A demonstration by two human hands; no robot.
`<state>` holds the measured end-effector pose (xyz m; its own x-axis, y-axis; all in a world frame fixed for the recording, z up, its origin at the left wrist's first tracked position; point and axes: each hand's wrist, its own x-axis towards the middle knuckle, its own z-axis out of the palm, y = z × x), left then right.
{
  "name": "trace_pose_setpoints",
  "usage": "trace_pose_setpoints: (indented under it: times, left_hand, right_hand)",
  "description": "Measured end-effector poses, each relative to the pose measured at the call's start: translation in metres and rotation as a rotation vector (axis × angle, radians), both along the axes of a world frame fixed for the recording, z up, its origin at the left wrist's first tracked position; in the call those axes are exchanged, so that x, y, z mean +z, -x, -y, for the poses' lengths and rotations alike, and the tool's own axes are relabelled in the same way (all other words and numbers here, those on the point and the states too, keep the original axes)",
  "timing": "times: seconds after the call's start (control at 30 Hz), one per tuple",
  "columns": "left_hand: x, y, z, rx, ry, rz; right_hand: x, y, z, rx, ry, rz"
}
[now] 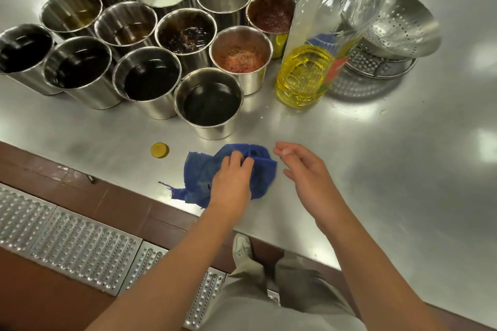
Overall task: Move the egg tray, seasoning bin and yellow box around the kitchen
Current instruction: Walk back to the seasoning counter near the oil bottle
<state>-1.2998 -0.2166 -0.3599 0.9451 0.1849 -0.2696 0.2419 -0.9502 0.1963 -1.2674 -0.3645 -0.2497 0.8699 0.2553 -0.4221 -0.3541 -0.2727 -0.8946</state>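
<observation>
Several round steel seasoning bins (pixel 209 105) stand packed together at the back left of the steel counter (pixel 376 158), holding dark sauces, chili pastes and white powder. My left hand (pixel 232 180) rests on a crumpled blue cloth (pixel 199 172) near the counter's front edge, its fingers curled into the folds. Just right of the cloth my right hand (pixel 301 166) hovers with relaxed fingers, holding nothing. No egg tray or yellow box is in view.
A large clear bottle of yellow oil (pixel 314 62) stands right of the bins. Behind it a perforated steel strainer (pixel 400 32) sits on a ring stand. A yellow bottle cap (pixel 159 149) lies left of the cloth. Below the counter edge run brown floor tiles and a metal drain grate (pixel 67 236).
</observation>
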Motion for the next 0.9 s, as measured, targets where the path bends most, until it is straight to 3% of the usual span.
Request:
trace_pose_setpoints:
  times: [0.13,0.23,0.43,0.63,0.9]
  left_hand:
    - [0.002,-0.020,0.026,-0.051,0.132,0.152]
    - [-0.005,-0.018,0.031,-0.092,0.057,0.279]
    - [-0.022,-0.036,0.042,-0.023,0.005,0.098]
    - [-0.007,-0.097,0.096,0.036,0.182,0.205]
    - [-0.017,-0.206,0.194,-0.067,0.145,0.207]
  right_hand:
    - [-0.002,-0.009,0.019,-0.051,-0.028,-0.003]
    - [-0.005,-0.023,0.030,-0.079,-0.053,-0.006]
    - [-0.007,-0.054,0.057,-0.067,-0.068,-0.040]
    - [-0.004,-0.079,0.113,-0.126,-0.047,-0.029]
    - [-0.008,-0.124,0.203,-0.220,-0.012,0.003]
